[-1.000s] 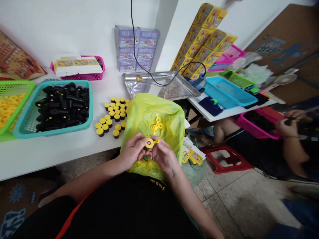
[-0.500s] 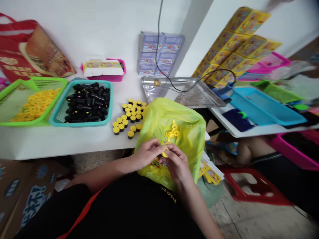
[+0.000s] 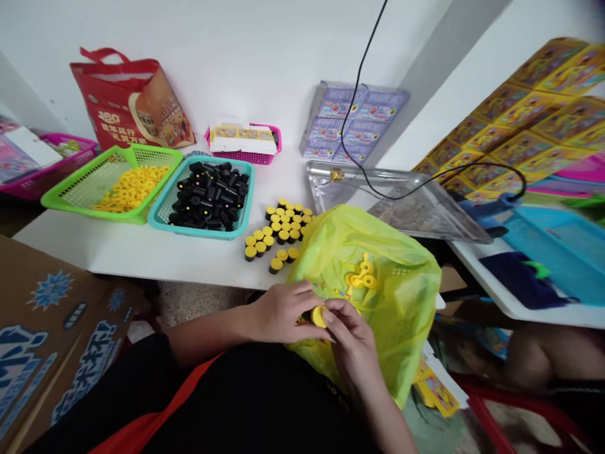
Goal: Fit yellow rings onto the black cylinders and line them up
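Note:
My left hand (image 3: 282, 311) and my right hand (image 3: 350, 337) meet over a yellow-green plastic bag (image 3: 378, 290) on my lap. Both pinch a small black cylinder with a yellow cap (image 3: 319, 315) between their fingertips. A few loose yellow ring pieces (image 3: 362, 277) lie on the bag just beyond my hands. On the white table (image 3: 142, 252), a cluster of finished yellow-capped cylinders (image 3: 278, 233) stands upright close to the bag.
A teal basket of black cylinders (image 3: 205, 195) and a green basket of yellow rings (image 3: 118, 186) sit on the table's left. Behind are a red bag (image 3: 127, 104), a pink basket (image 3: 246, 142), purple boxes (image 3: 352, 120), a metal tray (image 3: 397, 198) and a black cable (image 3: 363, 63). A cardboard box (image 3: 42, 340) stands at left.
The view has swung left, bringing the red bag and green basket fully into sight. The yellow piece with a tab held a second ago is now a capped piece pressed between both hands.

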